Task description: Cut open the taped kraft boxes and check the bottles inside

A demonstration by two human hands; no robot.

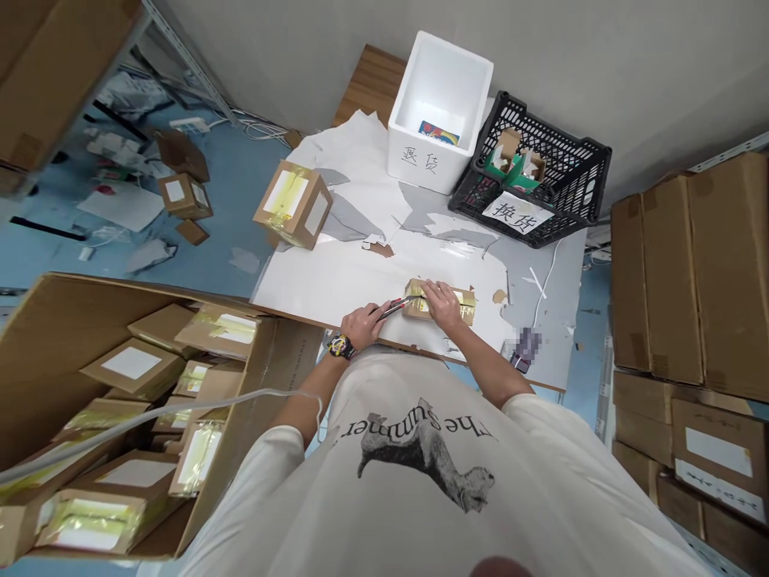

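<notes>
A small cardboard box (467, 304) with yellowish tape lies near the front edge of the table. My right hand (441, 304) rests over its top and grips it. In my left hand (361, 325) is a slim utility knife (393, 306), dark with red parts. Its tip touches or nearly touches the taped left end of the box; I cannot tell how deep it reaches. A larger taped carton (294, 204) with white labels stands on the left side of the table (348, 280).
At the back are a white foam box (414, 164) and a black plastic crate (541, 212) with small packages. A big carton (252, 353) full of taped boxes stands at left. Stacked cartons (666, 280) line the right. A pixelated device (525, 349) with a cable lies front right.
</notes>
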